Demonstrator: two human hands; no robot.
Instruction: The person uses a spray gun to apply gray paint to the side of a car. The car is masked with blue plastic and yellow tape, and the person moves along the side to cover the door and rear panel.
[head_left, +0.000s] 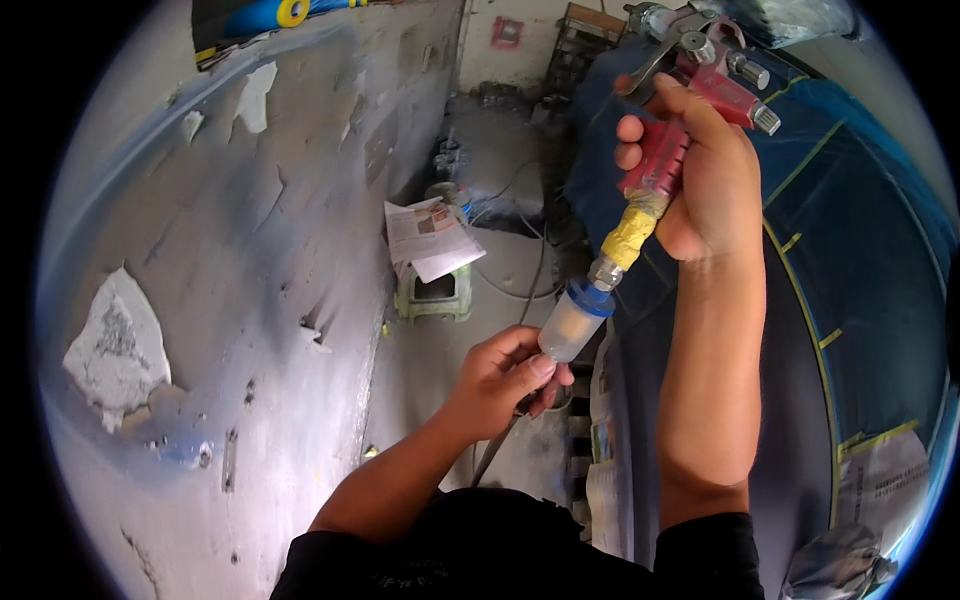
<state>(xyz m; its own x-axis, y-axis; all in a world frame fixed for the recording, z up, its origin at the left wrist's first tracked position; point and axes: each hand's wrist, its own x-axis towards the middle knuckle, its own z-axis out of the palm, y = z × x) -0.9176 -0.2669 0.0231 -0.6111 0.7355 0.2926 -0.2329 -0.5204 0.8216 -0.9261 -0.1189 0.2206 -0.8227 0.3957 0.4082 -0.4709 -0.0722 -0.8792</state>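
Note:
My right hand (pixel 705 180) grips the red handle of a paint spray gun (pixel 690 95), raised at the upper right, its metal knobs and trigger at the top. Yellow tape wraps the bottom of the handle. Below the tape hangs a small translucent filter (pixel 573 325) with a blue collar. My left hand (pixel 505 375) pinches the lower end of that filter, where a dark air hose (pixel 495 450) runs down toward the floor.
A peeling, paint-stained wall (pixel 250 300) fills the left. A car body masked in blue film with yellow tape lines (pixel 860 280) is on the right. A small green stool (pixel 435 290) with papers on it stands on the dusty floor ahead.

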